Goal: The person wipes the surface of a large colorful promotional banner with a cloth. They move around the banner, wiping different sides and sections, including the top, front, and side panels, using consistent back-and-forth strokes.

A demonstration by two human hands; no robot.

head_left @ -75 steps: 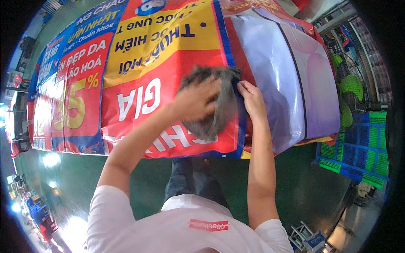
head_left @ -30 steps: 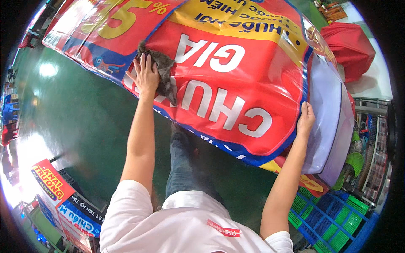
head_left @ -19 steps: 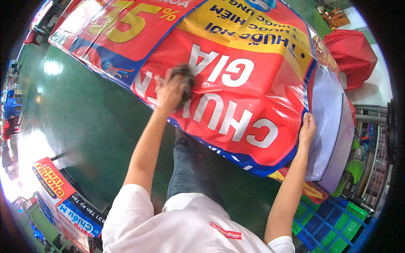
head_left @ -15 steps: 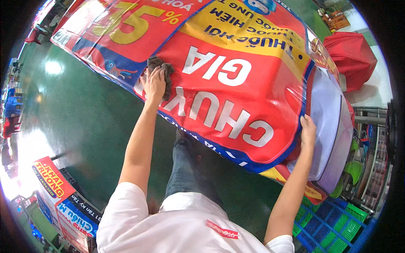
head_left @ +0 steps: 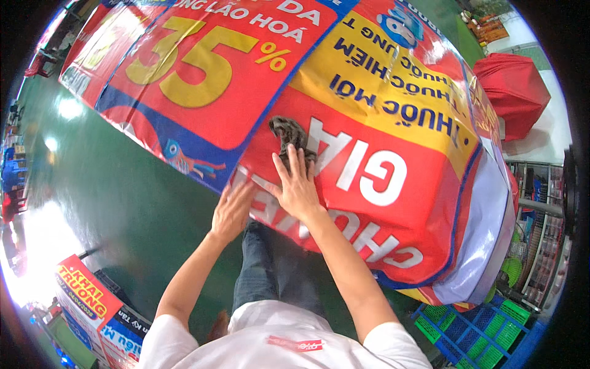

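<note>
A large glossy banner (head_left: pixel 424 178), red, yellow and blue with big lettering, lies draped in front of me over something it hides. A crumpled dark grey-brown cloth (head_left: pixel 287 132) rests on its red part. My right hand (head_left: pixel 299 187) is open on the banner, thumb apart, its fingertips on the cloth's near end. Beside it to the left, my left hand (head_left: pixel 233 209) lies with fingers stretched over the banner's near edge; the cloth is out of its grasp.
Green floor (head_left: pixel 123 184) stretches to the left. A printed sign stand (head_left: pixel 92 295) is at lower left. Blue and green plastic crates (head_left: pixel 473 332) lie at lower right, below a metal rack (head_left: pixel 534 246). A red-covered object (head_left: pixel 510 92) stands at far right.
My left hand has let go of the cloth and come down to the banner's near edge. My right hand has left the right edge and reached the cloth. The banner sits differently in view.
</note>
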